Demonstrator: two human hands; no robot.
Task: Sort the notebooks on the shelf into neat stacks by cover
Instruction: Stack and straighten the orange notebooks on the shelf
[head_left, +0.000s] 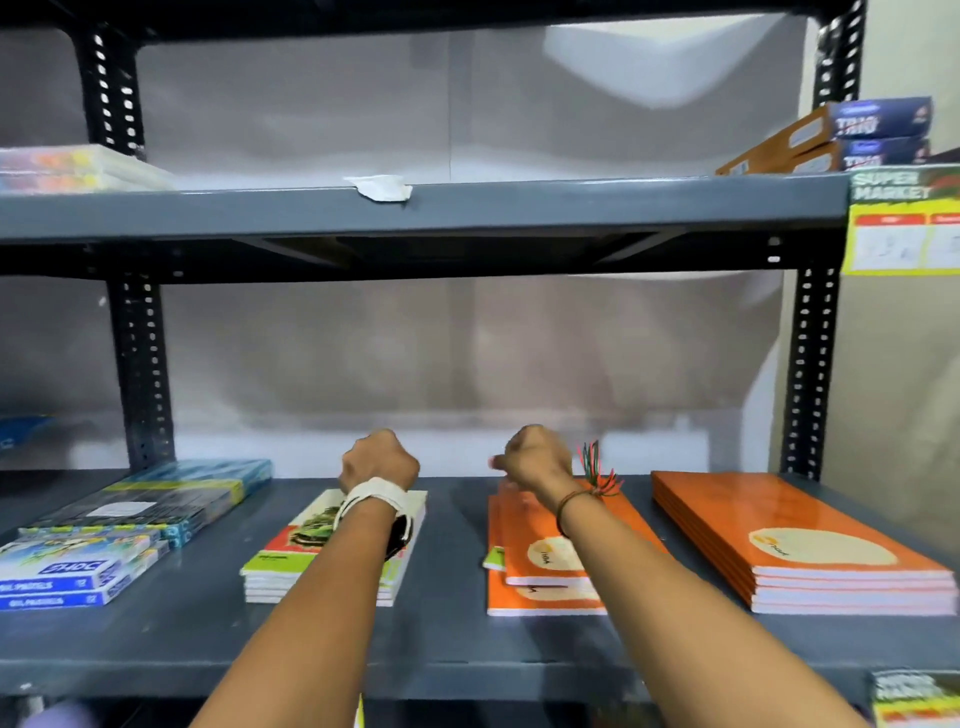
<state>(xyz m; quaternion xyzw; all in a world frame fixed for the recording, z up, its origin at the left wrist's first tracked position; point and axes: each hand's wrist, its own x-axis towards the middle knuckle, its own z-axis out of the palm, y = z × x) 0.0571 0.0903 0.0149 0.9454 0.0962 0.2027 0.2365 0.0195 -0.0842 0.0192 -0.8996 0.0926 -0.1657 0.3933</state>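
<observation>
On the grey shelf (447, 639) lie three notebook stacks. A stack with green and white picture covers (280, 571) is left of centre. In the middle is an untidy orange stack (540, 597), with a green-edged notebook (493, 558) poking out of its left side. To the right is a neat orange stack (810, 540). My left hand (379, 460) hovers as a fist over the far end of the green stack, holding nothing I can see. Over the far end of the middle orange stack, my right hand (535, 457) is also curled, with nothing visible in it.
Oil pastel boxes (67, 571) and flat blue packs (171, 493) fill the shelf's left end. The upper shelf (519, 208) carries a scrap of tape (382, 187), and boxes (857, 135) at its right. A yellow price label (904, 223) hangs by the right upright.
</observation>
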